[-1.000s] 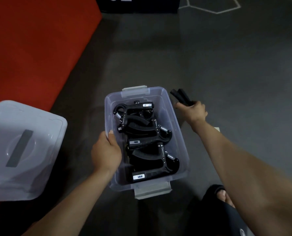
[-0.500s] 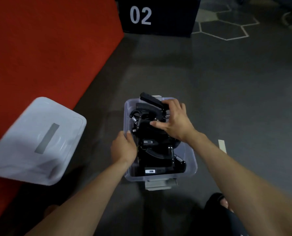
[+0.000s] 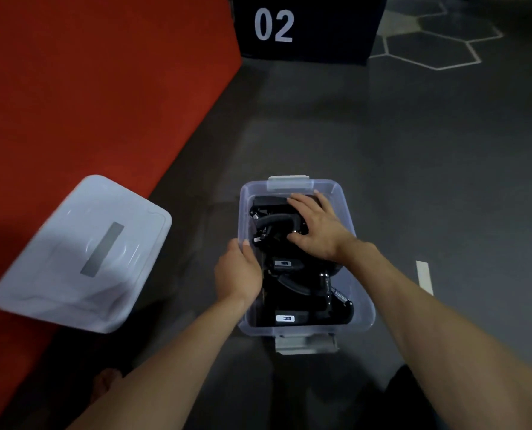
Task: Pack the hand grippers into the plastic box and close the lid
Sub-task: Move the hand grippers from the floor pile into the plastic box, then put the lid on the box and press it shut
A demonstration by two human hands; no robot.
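A clear plastic box (image 3: pixel 364 308) with grey latches stands on the dark floor, filled with several black hand grippers (image 3: pixel 292 290). My right hand (image 3: pixel 316 228) lies inside the far end of the box, fingers spread flat over the topmost hand gripper (image 3: pixel 272 220), pressing on it. My left hand (image 3: pixel 238 271) grips the box's left rim, thumb over the edge. The box's lid (image 3: pixel 81 256), pale with a grey strip label, lies to the left, partly on the red mat.
A red mat (image 3: pixel 87 88) covers the floor at left. A black block marked 02 (image 3: pixel 305 26) stands at the far end. White tape (image 3: pixel 424 277) lies right of the box. A foot (image 3: pixel 106 383) shows bottom left.
My right hand picked a hand gripper off the floor right of the box, carried it over the box and lowered it onto the pile. The left hand stayed on the rim.
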